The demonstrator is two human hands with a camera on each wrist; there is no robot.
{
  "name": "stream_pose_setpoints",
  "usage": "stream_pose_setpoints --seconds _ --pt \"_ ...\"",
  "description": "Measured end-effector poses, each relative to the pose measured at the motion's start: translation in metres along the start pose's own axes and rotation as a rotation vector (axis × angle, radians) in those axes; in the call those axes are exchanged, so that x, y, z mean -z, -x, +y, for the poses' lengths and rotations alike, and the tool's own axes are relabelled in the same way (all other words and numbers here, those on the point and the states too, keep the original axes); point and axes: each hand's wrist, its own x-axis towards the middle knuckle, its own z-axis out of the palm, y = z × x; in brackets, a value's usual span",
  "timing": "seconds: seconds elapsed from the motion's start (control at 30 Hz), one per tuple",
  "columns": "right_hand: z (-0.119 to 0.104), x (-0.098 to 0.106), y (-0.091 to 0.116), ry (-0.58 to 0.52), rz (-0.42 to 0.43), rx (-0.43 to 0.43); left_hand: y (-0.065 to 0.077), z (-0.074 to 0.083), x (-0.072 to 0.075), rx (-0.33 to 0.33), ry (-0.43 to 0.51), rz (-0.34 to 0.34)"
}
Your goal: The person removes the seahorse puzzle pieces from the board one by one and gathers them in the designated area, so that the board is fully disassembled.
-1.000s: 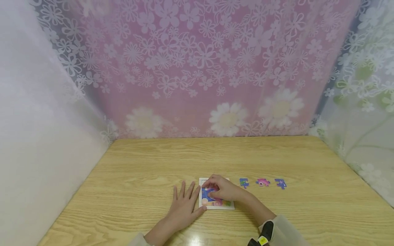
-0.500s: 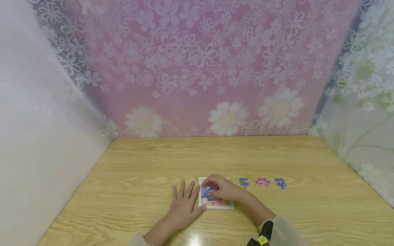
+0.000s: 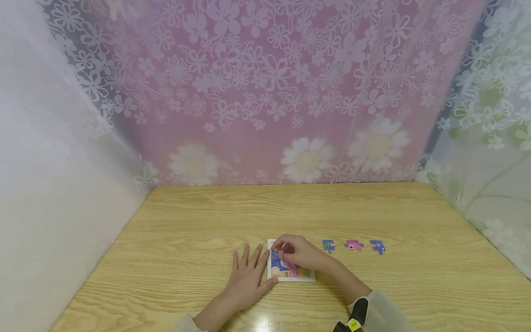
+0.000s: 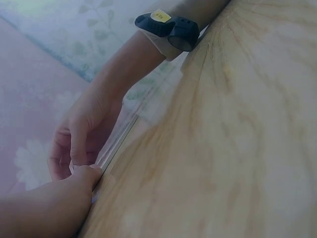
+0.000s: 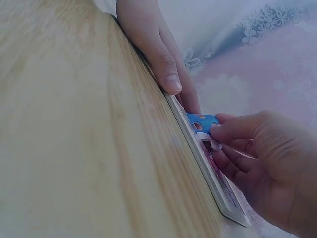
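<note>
Right hand (image 3: 299, 253) pinches a blue jigsaw piece (image 5: 202, 120) over the white-framed puzzle board (image 3: 296, 279)! Left hand (image 3: 247, 282), fingers spread, touches the frame.

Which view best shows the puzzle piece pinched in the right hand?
The right wrist view: the puzzle piece appears large, its blue part in plain sight. The head view shows little of it past the right hand; in the left wrist view I cannot make it out.
</note>
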Motion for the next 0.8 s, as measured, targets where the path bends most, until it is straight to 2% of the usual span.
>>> stream_pose_setpoints --seconds 0.23,0.5,0.8 --pt "0.002 0.0 0.0 -0.038 0.024 -0.044 0.0 -0.001 -0.001 -0.001 -0.008 0.0" --pt "0.003 -0.001 0.0 -0.067 0.041 -0.055 -0.001 -0.001 -0.002 0.015 0.001 -0.007" --pt "-0.026 0.003 0.003 -0.108 0.052 -0.039 -0.001 -0.001 -0.003 0.015 -0.001 -0.006"
